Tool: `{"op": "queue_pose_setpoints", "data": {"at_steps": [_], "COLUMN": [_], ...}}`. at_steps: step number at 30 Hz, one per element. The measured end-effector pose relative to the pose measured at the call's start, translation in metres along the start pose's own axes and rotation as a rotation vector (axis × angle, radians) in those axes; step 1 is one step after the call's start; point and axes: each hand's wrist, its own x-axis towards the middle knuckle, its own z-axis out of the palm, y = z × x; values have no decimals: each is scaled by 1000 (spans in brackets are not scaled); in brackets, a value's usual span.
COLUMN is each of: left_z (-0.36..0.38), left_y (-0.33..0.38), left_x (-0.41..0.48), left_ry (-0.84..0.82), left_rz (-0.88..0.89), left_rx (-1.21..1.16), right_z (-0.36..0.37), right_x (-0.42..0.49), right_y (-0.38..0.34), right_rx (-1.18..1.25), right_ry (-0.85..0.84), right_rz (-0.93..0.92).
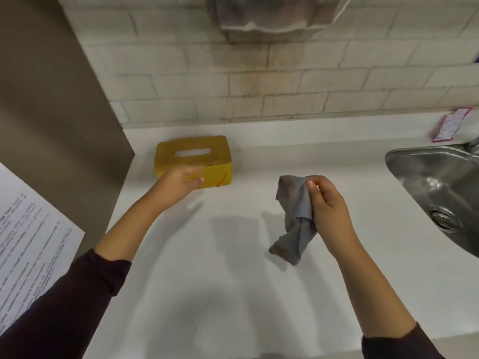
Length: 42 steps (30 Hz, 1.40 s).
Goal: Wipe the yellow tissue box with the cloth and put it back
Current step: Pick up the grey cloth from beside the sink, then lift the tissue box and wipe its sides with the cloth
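Note:
The yellow tissue box [197, 154], with a wooden-looking lid and an oval slot, stands on the white counter [207, 268] near the back left. My left hand [178, 183] is at the box's front left side, fingers laid against its front face. Whether it grips the box or only touches it is unclear. To the right, above the counter, my right hand [328, 203] pinches a grey cloth [295, 218] that hangs crumpled from the fingers, its lower end close to the counter.
A steel sink [438, 193] is set into the counter at the right. A brown panel [51, 112] bearing a printed sheet [28, 237] closes the left side. A tiled wall with a metal dispenser [272, 16] runs behind. A pink packet [451, 124] lies at the back right.

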Motion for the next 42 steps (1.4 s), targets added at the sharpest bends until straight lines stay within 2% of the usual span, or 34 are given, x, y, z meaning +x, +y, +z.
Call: {"op": "queue_pose_setpoints", "data": {"at_steps": [3, 7, 9, 12, 13, 16, 19, 21, 26, 29, 31, 33, 35, 38, 42], "left_z": [-11, -15, -17, -26, -28, -32, -34, -37, -41, -38, -41, -41, -35, -15, 23], "left_y": [-12, -27, -34, -43, -46, -57, -58, -57, -54, -51, -48, -41, -31, -15, 6], "left_x": [41, 85, 102, 126, 132, 143, 152, 160, 172, 168, 159, 143, 120, 82, 31], "left_ry": [-3, -56, -104, -173, -193, -272, -354, -370, -474, -428, -409, -473, -557, -616, -760], "left_rz": [65, 57, 56, -3, -14, -63, -97, -94, -59, -20, -56, -85, -49, -52, -141], "left_rx": [192, 296, 405, 637, 689, 783, 861, 894, 915, 880, 724, 499, 365, 145, -118], "right_z": [13, 16, 11, 7, 6, 11, 24, 34, 37, 35, 31, 22, 10, -10, -30], "right_x": [8, 14, 11, 2, -1, -6, -12, -18, -21, -21, -16, -10, -7, -13, -33], "right_y": [11, 43, 62, 91, 96, 103, 122, 136, 151, 144, 128, 111, 98, 82, 54], "right_rx": [-18, -264, -484, -969, -1006, -836, -948, -1000, -850, -636, -450, -324, -234, -104, 143], "right_ry": [-17, -32, -92, -300, -328, -321, -450, -465, -297, -154, 53, 224, 320, 383, 358], "right_rz": [69, 112, 95, 80, 69, 49, 154, 160, -18, 128, 237, 215, 229, 246, 179]}}
